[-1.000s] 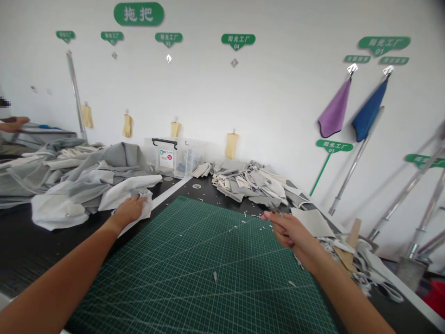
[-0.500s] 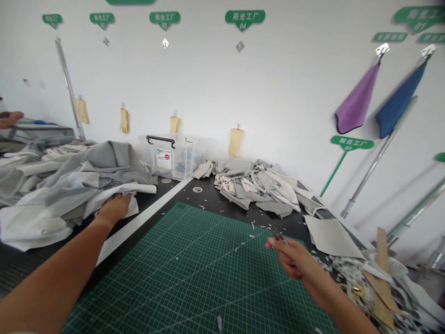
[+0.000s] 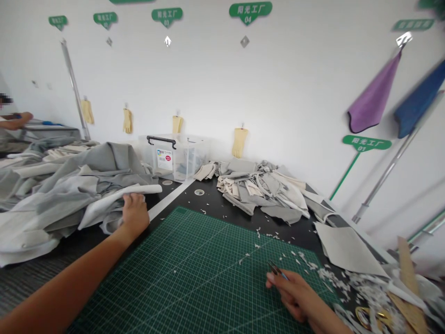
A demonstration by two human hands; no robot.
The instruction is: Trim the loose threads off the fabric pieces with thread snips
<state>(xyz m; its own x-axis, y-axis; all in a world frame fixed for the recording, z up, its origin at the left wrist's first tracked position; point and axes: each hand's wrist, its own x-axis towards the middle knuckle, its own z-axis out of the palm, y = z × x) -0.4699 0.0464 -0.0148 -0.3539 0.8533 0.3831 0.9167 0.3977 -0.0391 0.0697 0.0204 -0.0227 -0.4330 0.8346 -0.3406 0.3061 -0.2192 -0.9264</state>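
Observation:
My left hand [image 3: 135, 214] is at the right edge of a heap of grey and off-white fabric pieces [image 3: 83, 185]. Its fingers are curled over a pale piece of fabric [image 3: 113, 221] at the heap's edge, the fingertips partly hidden. Above the green cutting mat [image 3: 194, 273], my right hand [image 3: 294, 292] is closed around small thread snips [image 3: 277, 269]. Their short metal points face up and away from me, and a bit of blue shows at the grip.
A clear plastic box [image 3: 174, 157] stands at the back. Right of it lies a second fabric pile [image 3: 257, 185]. White scraps [image 3: 365, 287], gold-handled scissors [image 3: 375, 316], a flat grey sheet [image 3: 351, 248] and a wooden strip [image 3: 412, 283] lie right. Another person [image 3: 14, 121] is far left.
My left hand has moved right from within the heap to its edge, shifting the pale fabric. The right hand with the snips is slightly lower in view. The camera view has shifted.

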